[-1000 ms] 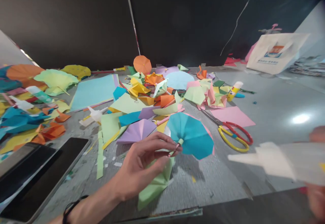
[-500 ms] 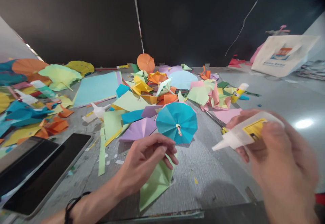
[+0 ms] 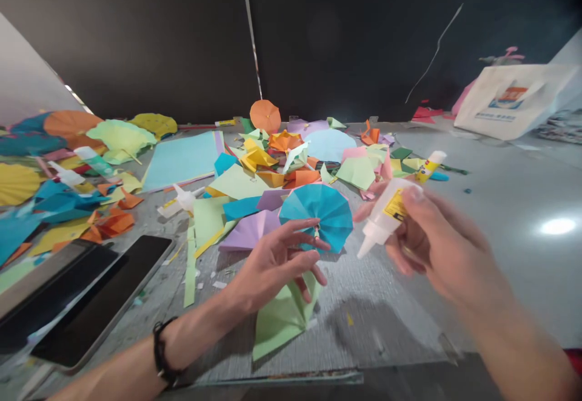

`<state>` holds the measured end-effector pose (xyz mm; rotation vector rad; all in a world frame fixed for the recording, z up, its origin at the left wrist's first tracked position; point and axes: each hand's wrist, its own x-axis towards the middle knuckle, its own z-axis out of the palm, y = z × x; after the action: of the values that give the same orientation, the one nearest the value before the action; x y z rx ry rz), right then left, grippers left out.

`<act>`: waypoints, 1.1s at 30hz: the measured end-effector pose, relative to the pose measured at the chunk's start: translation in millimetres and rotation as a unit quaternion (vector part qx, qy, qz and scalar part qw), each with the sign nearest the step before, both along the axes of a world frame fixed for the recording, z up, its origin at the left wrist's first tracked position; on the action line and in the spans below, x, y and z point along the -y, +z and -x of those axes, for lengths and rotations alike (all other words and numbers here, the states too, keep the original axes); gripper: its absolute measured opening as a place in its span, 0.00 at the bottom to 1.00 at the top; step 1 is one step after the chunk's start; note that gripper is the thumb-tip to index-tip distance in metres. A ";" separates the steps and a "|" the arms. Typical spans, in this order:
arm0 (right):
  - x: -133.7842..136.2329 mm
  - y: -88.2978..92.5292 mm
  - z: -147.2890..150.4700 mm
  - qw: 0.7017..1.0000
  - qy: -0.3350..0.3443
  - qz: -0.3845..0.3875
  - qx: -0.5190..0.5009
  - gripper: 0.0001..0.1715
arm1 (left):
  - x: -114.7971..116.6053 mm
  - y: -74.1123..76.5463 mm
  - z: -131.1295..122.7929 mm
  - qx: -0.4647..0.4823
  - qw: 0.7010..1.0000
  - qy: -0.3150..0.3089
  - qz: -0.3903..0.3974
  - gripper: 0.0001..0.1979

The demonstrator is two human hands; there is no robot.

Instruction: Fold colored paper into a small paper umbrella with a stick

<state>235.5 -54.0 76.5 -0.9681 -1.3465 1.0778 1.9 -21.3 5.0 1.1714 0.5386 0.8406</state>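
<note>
Right hand [image 3: 436,246] has moved in toward the left, gripping a white plastic glue bottle [image 3: 386,214], nozzle down. Left hand [image 3: 277,261] holds the thin stem of a blue pleated paper umbrella [image 3: 316,218], center frame, above creased green paper [image 3: 284,322] on the gray tabletop [image 3: 500,219]. Hands near, not touching.

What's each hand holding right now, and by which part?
The left hand pinches a blue paper umbrella by its stem; the right hand grips a white plastic glue bottle around its body.
</note>
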 end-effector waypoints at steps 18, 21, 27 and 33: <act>-28.1 -5.9 18.2 0.951 0.001 -0.259 0.171 0.33 | 3.5 2.6 6.3 0.043 0.998 0.000 0.052 0.13; -25.9 -8.9 17.7 0.942 0.001 -0.282 0.180 0.32 | 5.3 1.5 7.6 0.042 0.997 -0.017 0.064 0.11; -25.8 -15.4 16.1 0.945 0.013 -0.292 0.145 0.28 | 6.1 0.7 9.8 0.046 0.996 -0.035 0.066 0.09; -28.3 -19.7 14.2 0.939 0.026 -0.313 0.139 0.26 | 7.1 0.1 11.5 0.047 0.996 -0.038 0.061 0.08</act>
<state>221.3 -25.6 56.8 -0.6146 -1.8055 0.4892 -9.6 -28.4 5.1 1.0293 0.4594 0.7820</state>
